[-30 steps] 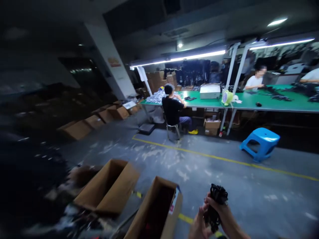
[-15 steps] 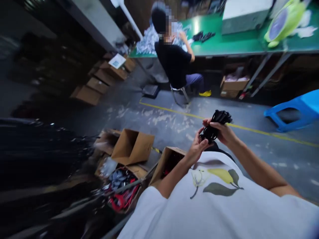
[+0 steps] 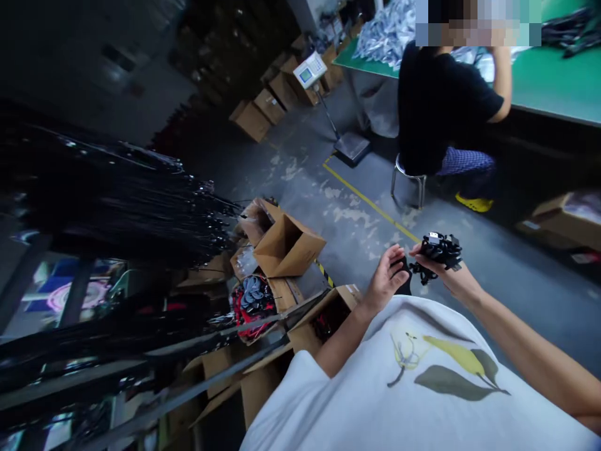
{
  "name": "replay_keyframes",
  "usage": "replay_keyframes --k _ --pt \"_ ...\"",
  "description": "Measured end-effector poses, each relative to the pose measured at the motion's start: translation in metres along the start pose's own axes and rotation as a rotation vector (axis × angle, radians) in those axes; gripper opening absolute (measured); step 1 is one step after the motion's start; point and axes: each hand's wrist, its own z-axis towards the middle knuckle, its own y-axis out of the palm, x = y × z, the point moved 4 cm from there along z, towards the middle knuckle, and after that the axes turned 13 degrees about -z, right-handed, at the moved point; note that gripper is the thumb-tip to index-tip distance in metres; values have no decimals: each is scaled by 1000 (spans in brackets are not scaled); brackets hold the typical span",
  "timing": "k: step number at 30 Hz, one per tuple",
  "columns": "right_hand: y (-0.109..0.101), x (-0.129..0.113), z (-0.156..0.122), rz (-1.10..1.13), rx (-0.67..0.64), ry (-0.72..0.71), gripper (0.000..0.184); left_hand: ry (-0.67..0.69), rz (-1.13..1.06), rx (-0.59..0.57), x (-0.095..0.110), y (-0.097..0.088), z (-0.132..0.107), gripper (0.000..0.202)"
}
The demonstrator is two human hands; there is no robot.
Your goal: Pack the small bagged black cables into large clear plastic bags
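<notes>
A bundle of black cables [image 3: 444, 252] with metal plug ends, which look like USB cables, is in my right hand [image 3: 454, 277]. The fingers and thumb of that hand are wrapped round the bundle. Just left of it is my left hand [image 3: 389, 280], palm turned inward, its fingers apart and holding nothing. A small gap separates the left fingers from the cables. Both hands are in front of my white shirt [image 3: 357, 401].
Cardboard boxes [image 3: 293, 247] and a basket of red and grey cables [image 3: 255, 304] stand left, beside a metal rail [image 3: 263, 322]. Many black cables [image 3: 141, 200] hang there. Ahead, a person [image 3: 441, 106] sits at a green table [image 3: 554, 88], near a platform scale [image 3: 352, 149].
My view has swung left. My left hand has let go of the cable bundle and moved apart from it. The right hand still grips the bundle, whose plug ends now show.
</notes>
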Motion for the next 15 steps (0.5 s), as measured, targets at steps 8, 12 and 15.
replay_keyframes --k 8,12,15 --pt "17 -29 257 -440 -182 -94 33 76 242 -5 87 -47 232 118" --pt "34 -31 379 -707 -283 -182 16 217 294 43 125 -88 326 135" --pt "67 -26 458 -771 -407 -259 11 351 316 217 151 -136 384 125"
